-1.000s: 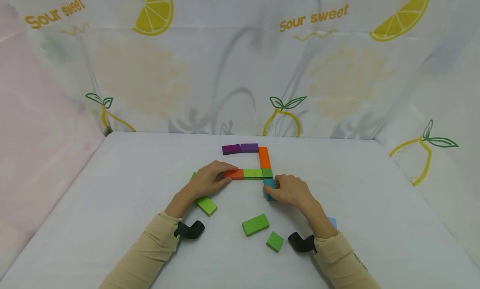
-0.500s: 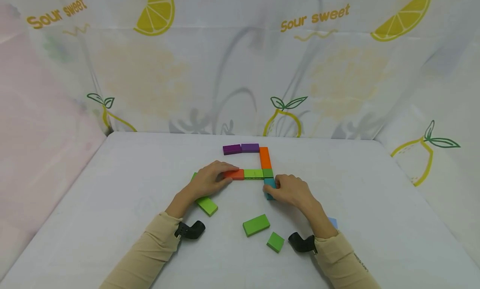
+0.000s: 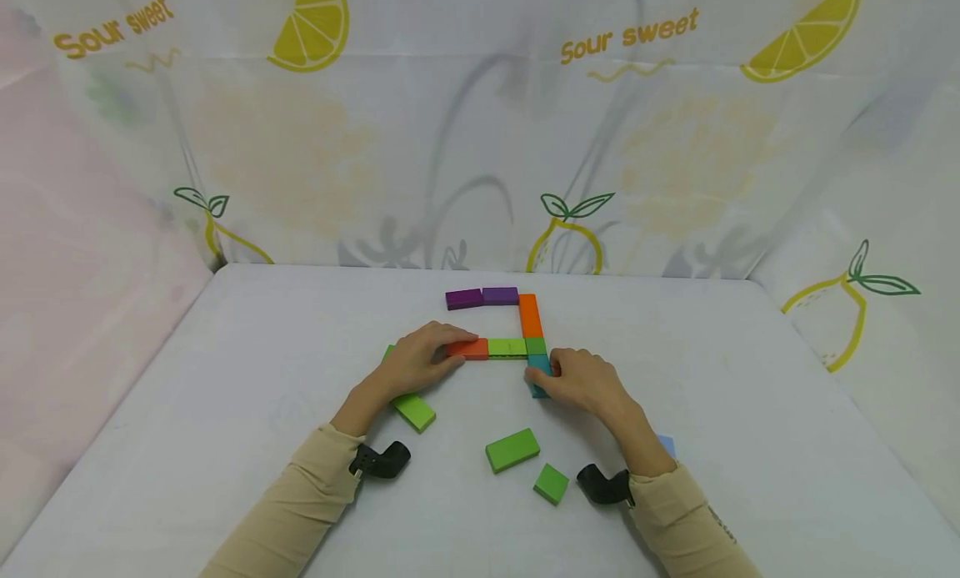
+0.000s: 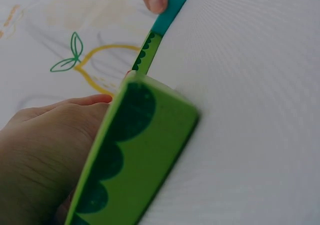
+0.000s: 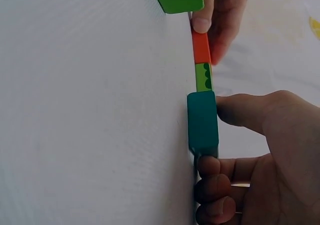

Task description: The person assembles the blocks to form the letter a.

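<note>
My left hand (image 3: 417,359) pinches an orange-red block (image 3: 471,349) between thumb and fingers. A light green block (image 3: 507,348) and a small green block (image 3: 535,346) continue the row to its right. My right hand (image 3: 588,381) grips a teal block (image 3: 537,376), whose far end meets the small green block. In the right wrist view the thumb and curled fingers stand at opposite sides of the teal block (image 5: 202,121). An orange block (image 3: 529,315) runs back from the row's right end, toward a purple block (image 3: 500,296) and a dark purple block (image 3: 464,299).
A light green block (image 3: 414,412) lies beside the left wrist; another green piece is mostly hidden behind that hand. Nearer lie a green block (image 3: 512,450) and a small green square block (image 3: 551,484). A light blue block (image 3: 666,446) is partly covered by the right forearm.
My right hand has slid the teal block slightly away from me, against the small green block. The left hand keeps its hold on the orange-red block, and the loose blocks stay where they were.
</note>
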`<state>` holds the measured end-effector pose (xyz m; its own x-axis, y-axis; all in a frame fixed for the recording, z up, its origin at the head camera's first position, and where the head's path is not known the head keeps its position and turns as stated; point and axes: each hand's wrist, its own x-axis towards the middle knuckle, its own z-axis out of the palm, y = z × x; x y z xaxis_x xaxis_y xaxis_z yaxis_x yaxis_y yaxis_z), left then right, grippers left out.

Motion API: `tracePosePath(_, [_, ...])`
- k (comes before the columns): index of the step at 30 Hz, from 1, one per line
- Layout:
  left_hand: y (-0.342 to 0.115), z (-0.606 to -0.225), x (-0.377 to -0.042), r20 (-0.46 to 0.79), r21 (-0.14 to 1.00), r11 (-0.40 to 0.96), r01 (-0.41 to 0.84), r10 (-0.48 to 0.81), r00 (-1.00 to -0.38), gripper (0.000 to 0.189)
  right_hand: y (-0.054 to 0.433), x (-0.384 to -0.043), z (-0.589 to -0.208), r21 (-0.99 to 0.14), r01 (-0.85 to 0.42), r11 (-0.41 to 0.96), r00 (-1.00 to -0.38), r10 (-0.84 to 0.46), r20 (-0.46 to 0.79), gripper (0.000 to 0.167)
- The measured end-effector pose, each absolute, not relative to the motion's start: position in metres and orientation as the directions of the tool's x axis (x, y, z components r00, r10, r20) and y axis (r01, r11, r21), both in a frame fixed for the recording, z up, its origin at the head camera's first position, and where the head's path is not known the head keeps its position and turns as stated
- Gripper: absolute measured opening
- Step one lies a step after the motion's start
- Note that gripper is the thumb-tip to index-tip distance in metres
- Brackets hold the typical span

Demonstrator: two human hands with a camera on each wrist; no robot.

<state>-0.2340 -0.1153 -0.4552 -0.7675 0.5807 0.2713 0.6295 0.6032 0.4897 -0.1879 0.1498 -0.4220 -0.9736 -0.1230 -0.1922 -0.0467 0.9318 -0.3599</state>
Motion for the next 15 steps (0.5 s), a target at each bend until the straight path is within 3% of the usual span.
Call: tracePosePath(15, [-0.114, -0.456, -0.235, 0.303, 0.525, 0.566, 0.636, 0.574, -0.761, 0.036, 0.162, -0.194, -0.424, -0.478, -0.057, 0.876, -0.965, -0.17, -0.197, 0.037])
